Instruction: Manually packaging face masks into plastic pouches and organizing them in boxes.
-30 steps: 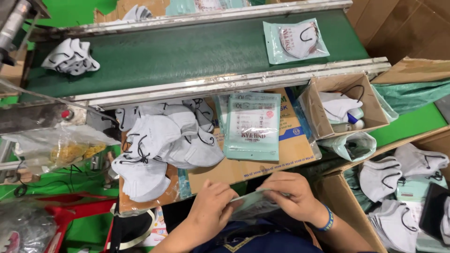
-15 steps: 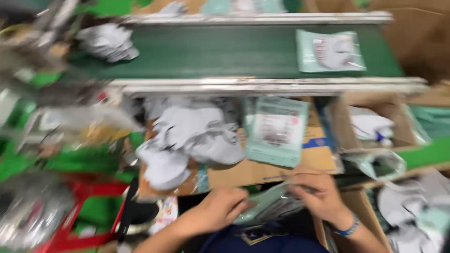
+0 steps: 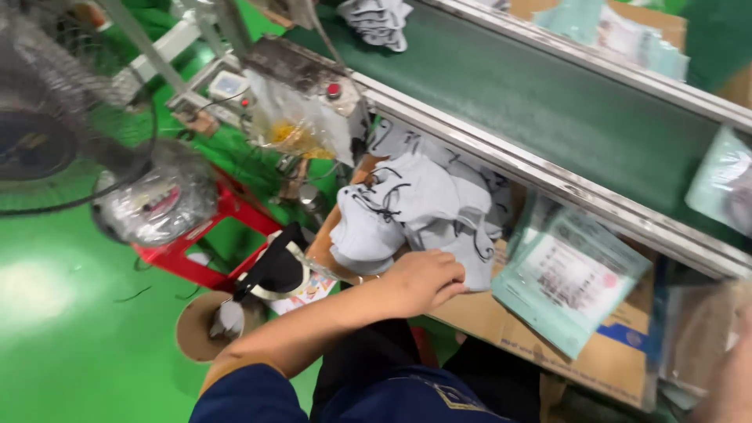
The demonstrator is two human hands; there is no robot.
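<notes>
At the far left edge of the frame, one round black wire-cage fan (image 3: 47, 133) stands over the glossy green floor (image 3: 86, 329), its rim cut off by the frame; just right of it, one clear plastic bag (image 3: 160, 205) of unclear contents sits on one red metal stool (image 3: 205, 251); below that, at lower left centre, one roll of black tape (image 3: 276, 270) and one round brown cardboard disc (image 3: 200, 329) lie near the floor; at upper centre, one grey metal machine housing with a red button (image 3: 301, 66) has a crumpled clear bag with yellow inside (image 3: 301, 129) hanging against it.

In the middle of the frame lies one heap of white fabric face masks with black ear loops (image 3: 415, 207) on a brown cardboard sheet (image 3: 603, 356); the single masks overlap too much to count; the left hand (image 3: 423, 280) rests with curled fingers on the near edge of this heap, touching the masks, though a firm grip cannot be made out; its forearm runs down to a dark blue sleeve (image 3: 258, 395) at the bottom.

Right of the heap, one stack of pale green printed plastic pouches (image 3: 568, 282) lies flat; above, one dark green conveyor belt with metal rails (image 3: 564, 110) crosses diagonally, carrying one bundle of white masks (image 3: 380, 17) at the top and one blurred pouch (image 3: 724, 184) at the right edge; the right hand (image 3: 732, 384) is a blur in the lower right corner, well apart from the left, and whether it holds anything cannot be told.
</notes>
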